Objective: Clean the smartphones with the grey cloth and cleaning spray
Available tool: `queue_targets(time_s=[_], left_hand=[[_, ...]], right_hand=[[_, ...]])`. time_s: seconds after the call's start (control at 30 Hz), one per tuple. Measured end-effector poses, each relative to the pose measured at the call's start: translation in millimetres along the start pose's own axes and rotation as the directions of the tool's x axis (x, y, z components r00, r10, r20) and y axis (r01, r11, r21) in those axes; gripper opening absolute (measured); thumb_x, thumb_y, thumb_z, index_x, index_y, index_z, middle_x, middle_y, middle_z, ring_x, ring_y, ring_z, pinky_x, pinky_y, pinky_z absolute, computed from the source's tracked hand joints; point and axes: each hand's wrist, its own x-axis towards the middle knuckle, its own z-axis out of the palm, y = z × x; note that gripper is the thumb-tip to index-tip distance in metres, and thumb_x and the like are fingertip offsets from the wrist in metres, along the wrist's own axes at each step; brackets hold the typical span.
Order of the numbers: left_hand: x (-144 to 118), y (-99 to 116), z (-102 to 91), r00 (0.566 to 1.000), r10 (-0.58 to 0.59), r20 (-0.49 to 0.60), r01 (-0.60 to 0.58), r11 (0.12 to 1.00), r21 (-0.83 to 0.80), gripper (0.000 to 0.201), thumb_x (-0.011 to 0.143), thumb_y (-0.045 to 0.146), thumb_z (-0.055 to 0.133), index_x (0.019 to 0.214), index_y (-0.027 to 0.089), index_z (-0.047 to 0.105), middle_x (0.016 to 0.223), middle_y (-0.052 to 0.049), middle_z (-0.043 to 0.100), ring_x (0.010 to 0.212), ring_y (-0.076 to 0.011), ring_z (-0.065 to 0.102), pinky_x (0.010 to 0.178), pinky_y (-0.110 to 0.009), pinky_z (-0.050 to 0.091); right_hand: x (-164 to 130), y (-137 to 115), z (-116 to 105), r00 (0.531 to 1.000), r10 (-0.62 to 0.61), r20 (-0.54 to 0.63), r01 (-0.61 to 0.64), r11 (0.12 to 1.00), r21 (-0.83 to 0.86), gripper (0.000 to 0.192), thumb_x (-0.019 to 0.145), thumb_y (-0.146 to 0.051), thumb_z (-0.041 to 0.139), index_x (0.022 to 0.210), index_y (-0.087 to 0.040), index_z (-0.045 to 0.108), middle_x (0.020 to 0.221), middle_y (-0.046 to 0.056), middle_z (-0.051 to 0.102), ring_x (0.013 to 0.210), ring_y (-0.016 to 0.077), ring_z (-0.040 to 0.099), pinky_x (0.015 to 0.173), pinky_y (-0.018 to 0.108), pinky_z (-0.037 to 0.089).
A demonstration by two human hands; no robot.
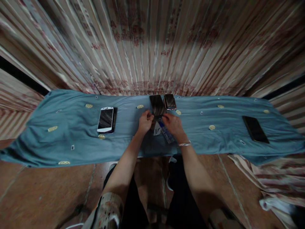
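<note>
My left hand [145,121] is closed in a pinch at the near end of a dark phone [157,105] lying on the cloth. From the other side, my right hand [173,124] is closed too, its fingertips close to the same end. Something small and dark seems to lie between the fingertips, too dim to make out. Just below the hands is a clear plastic pack with a blue part [166,133], partly covered by my right hand. Beside it lies a small pale packet [157,128].
A blue cloth [126,140] with yellow patches covers the narrow table. A small stack of phones [170,101] sits at the back edge. To the left, a white phone [105,119] rests on a dark one; at the far right lies a black phone [255,129]. Curtains [152,47] hang behind.
</note>
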Motion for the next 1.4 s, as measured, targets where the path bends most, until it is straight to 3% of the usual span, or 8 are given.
queue_targets(time_s=[0.23, 0.6, 0.73, 0.8, 0.87, 1.07, 1.2, 1.4], left_hand=[[-47, 12, -17.1, 0.994, 0.105, 0.033, -0.107, 0.989, 0.098, 0.025, 0.061, 0.029, 0.082, 0.075, 0.019, 0.063, 0.074, 0.000, 0.057, 0.067, -0.0149, 0.051, 0.077, -0.032, 0.045], [-72, 15, -44.6, 0.983, -0.143, 0.111, 0.178, 0.879, -0.442, 0.019, 0.061, 0.035, 0.071, 0.063, 0.018, 0.062, 0.064, 0.001, 0.063, 0.064, -0.0130, 0.056, 0.069, -0.029, 0.047], [-85, 25, -69.3, 0.955, -0.233, 0.184, 0.297, 0.728, -0.618, 0.026, 0.050, 0.030, 0.079, 0.068, 0.016, 0.064, 0.071, -0.001, 0.069, 0.068, -0.0158, 0.063, 0.070, -0.033, 0.052], [-92, 30, -79.8, 0.935, -0.261, 0.241, 0.353, 0.608, -0.711, 0.027, 0.049, 0.022, 0.081, 0.070, 0.015, 0.067, 0.077, -0.002, 0.072, 0.074, -0.0172, 0.066, 0.073, -0.034, 0.054], [-97, 33, -88.4, 0.927, -0.270, 0.261, 0.372, 0.564, -0.737, 0.026, 0.049, 0.017, 0.082, 0.071, 0.014, 0.068, 0.077, -0.003, 0.072, 0.072, -0.0168, 0.066, 0.072, -0.033, 0.054], [-106, 35, -104.1, 0.924, -0.253, 0.289, 0.384, 0.610, -0.693, 0.024, 0.049, 0.017, 0.081, 0.069, 0.014, 0.068, 0.068, 0.000, 0.069, 0.061, -0.0134, 0.062, 0.062, -0.028, 0.053], [-108, 35, -111.2, 0.919, -0.267, 0.291, 0.395, 0.601, -0.695, 0.022, 0.051, 0.020, 0.077, 0.071, 0.014, 0.068, 0.068, 0.000, 0.068, 0.059, -0.0134, 0.061, 0.059, -0.028, 0.052], [-109, 33, -118.1, 0.890, -0.348, 0.294, 0.449, 0.555, -0.700, 0.024, 0.052, 0.021, 0.077, 0.074, 0.014, 0.068, 0.069, -0.001, 0.070, 0.058, -0.0152, 0.063, 0.057, -0.027, 0.052]], right_hand=[[-27, -5, -19, 0.969, 0.032, 0.246, 0.003, 0.990, -0.139, 0.044, 0.088, -0.049, 0.061, 0.110, -0.012, 0.067, 0.103, 0.017, 0.074, 0.099, 0.0309, 0.068, 0.084, 0.035, 0.047], [-16, -6, -8, 0.969, 0.130, 0.208, -0.195, 0.924, 0.328, 0.025, 0.075, -0.033, 0.059, 0.091, -0.015, 0.068, 0.092, 0.010, 0.074, 0.087, 0.0248, 0.069, 0.074, 0.033, 0.050], [-15, -20, -4, 0.939, 0.113, 0.325, -0.334, 0.517, 0.788, 0.020, 0.069, -0.035, 0.057, 0.077, -0.018, 0.063, 0.078, 0.004, 0.073, 0.069, 0.0177, 0.066, 0.059, 0.027, 0.050], [-17, -32, -3, 0.910, 0.102, 0.402, -0.415, 0.224, 0.882, 0.019, 0.063, -0.034, 0.060, 0.073, -0.018, 0.063, 0.072, 0.004, 0.072, 0.060, 0.0151, 0.062, 0.053, 0.025, 0.046], [-20, -43, -5, 0.898, 0.080, 0.432, -0.439, 0.113, 0.891, 0.021, 0.061, -0.035, 0.064, 0.074, -0.019, 0.064, 0.072, 0.003, 0.072, 0.053, 0.0119, 0.057, 0.050, 0.024, 0.043], [-29, -66, -14, 0.935, -0.058, 0.349, -0.318, 0.297, 0.900, 0.040, 0.055, -0.029, 0.080, 0.093, -0.021, 0.070, 0.089, 0.000, 0.074, 0.051, 0.0058, 0.048, 0.051, 0.022, 0.039], [-31, -68, -8, 0.914, -0.178, 0.364, -0.259, 0.433, 0.863, 0.025, 0.056, -0.030, 0.077, 0.078, -0.019, 0.071, 0.066, -0.004, 0.066, 0.053, 0.0082, 0.050, 0.052, 0.023, 0.039], [-31, -72, -11, 0.916, -0.149, 0.373, -0.284, 0.416, 0.864, 0.024, 0.057, -0.037, 0.076, 0.069, -0.019, 0.066, 0.058, -0.005, 0.059, 0.048, 0.0081, 0.046, 0.049, 0.023, 0.035]])
